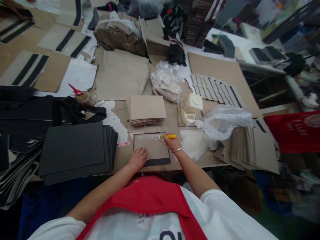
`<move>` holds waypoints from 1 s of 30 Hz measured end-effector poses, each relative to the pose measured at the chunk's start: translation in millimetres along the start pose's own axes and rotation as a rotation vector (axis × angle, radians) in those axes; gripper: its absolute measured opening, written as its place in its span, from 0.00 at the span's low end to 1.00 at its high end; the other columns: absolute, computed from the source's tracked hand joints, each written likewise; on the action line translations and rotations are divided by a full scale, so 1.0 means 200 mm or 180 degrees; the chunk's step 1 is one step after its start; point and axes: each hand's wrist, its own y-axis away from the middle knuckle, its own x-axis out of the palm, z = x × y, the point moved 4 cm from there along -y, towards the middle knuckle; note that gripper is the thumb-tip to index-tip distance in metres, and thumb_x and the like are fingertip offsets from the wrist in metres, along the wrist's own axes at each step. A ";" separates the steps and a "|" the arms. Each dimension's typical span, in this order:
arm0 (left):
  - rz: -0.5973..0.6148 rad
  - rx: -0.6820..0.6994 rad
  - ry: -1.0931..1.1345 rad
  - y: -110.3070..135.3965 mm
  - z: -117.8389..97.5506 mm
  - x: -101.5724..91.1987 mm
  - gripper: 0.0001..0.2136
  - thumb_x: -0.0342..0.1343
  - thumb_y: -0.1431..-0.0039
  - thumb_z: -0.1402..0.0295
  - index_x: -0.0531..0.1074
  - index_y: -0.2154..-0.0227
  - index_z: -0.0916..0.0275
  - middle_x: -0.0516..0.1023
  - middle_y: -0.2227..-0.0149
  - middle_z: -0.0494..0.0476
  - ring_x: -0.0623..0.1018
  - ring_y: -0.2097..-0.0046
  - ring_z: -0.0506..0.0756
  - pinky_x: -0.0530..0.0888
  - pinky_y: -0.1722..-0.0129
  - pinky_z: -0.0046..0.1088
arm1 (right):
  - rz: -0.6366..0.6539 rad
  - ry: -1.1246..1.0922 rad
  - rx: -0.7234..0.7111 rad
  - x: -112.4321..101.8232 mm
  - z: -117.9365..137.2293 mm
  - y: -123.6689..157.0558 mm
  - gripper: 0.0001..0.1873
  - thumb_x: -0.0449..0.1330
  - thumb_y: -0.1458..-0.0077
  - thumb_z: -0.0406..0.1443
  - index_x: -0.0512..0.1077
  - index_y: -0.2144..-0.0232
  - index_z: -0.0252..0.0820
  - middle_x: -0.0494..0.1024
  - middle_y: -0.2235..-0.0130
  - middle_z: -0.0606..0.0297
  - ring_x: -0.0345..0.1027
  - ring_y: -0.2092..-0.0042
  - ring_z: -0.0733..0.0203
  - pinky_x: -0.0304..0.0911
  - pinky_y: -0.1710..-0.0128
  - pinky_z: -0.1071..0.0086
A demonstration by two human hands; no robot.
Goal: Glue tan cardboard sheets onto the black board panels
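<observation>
A brown board with a dark border [155, 146] lies flat on the table edge in front of me. My left hand [137, 159] rests on its near left corner, fingers curled down against it. My right hand [171, 142] is closed on a yellow-handled brush [167, 136], whose pale bristles touch the board's far right corner. A bracelet sits on my right wrist.
A stack of brown boards [146, 110] lies just beyond. Black sheets [75, 150] are piled at left, a red-tipped glue bottle [81, 95] behind them. A white tub [192, 105], plastic bags [222, 121] and fanned cardboard pieces [246, 146] sit at right.
</observation>
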 end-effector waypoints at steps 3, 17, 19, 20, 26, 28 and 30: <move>-0.0010 -0.0009 -0.0026 0.01 -0.01 0.00 0.20 0.51 0.42 0.66 0.65 0.46 0.62 0.63 0.41 0.64 0.63 0.41 0.62 0.62 0.45 0.40 | -0.0213 -0.0001 0.0194 -0.11 -0.08 0.02 0.15 0.55 0.48 0.45 0.72 0.66 0.41 0.72 0.80 0.72 0.67 0.80 0.68 0.61 0.79 0.76; -0.0054 -0.0444 -0.0077 -0.07 -0.10 -0.02 0.18 0.49 0.42 0.65 0.68 0.51 0.67 0.68 0.45 0.68 0.67 0.45 0.61 0.63 0.44 0.37 | -0.0371 0.2003 -0.1142 -0.51 -0.44 0.21 0.15 0.50 0.40 0.35 0.69 0.53 0.41 0.78 0.62 0.58 0.71 0.63 0.60 0.64 0.63 0.70; -0.0047 -0.0537 -0.0096 -0.08 -0.12 -0.03 0.17 0.49 0.42 0.65 0.68 0.51 0.66 0.68 0.46 0.67 0.68 0.45 0.60 0.63 0.45 0.38 | -0.0441 0.2416 -0.1286 -0.54 -0.52 0.11 0.12 0.51 0.41 0.33 0.70 0.56 0.39 0.76 0.58 0.53 0.69 0.59 0.58 0.63 0.60 0.68; -0.0037 -0.0583 -0.0101 -0.08 -0.13 -0.03 0.17 0.50 0.42 0.65 0.69 0.51 0.65 0.68 0.46 0.66 0.68 0.46 0.60 0.63 0.45 0.38 | -0.0456 0.2538 -0.1379 -0.54 -0.55 0.05 0.12 0.51 0.42 0.33 0.70 0.57 0.39 0.75 0.56 0.52 0.67 0.57 0.56 0.62 0.58 0.67; -0.0115 -0.0824 -0.0245 -0.08 -0.15 -0.02 0.16 0.50 0.43 0.64 0.70 0.53 0.61 0.69 0.46 0.63 0.67 0.45 0.61 0.64 0.46 0.41 | -0.0455 0.2897 -0.1467 -0.49 -0.66 -0.17 0.13 0.49 0.42 0.30 0.70 0.58 0.38 0.71 0.68 0.55 0.62 0.62 0.56 0.57 0.64 0.67; -0.0302 -0.0838 -0.0273 -0.08 -0.16 -0.02 0.15 0.49 0.42 0.64 0.70 0.54 0.62 0.69 0.46 0.63 0.66 0.44 0.62 0.63 0.45 0.43 | -0.0498 0.2868 -0.1543 -0.49 -0.68 -0.19 0.14 0.48 0.43 0.28 0.71 0.58 0.38 0.69 0.70 0.56 0.60 0.64 0.57 0.55 0.65 0.68; -0.0561 -0.0797 -0.0139 -0.08 -0.18 -0.03 0.16 0.48 0.42 0.64 0.69 0.53 0.63 0.69 0.46 0.64 0.66 0.44 0.62 0.63 0.45 0.43 | -0.0523 0.2819 -0.1655 -0.49 -0.70 -0.20 0.15 0.48 0.44 0.27 0.71 0.59 0.39 0.68 0.72 0.58 0.59 0.66 0.57 0.55 0.65 0.69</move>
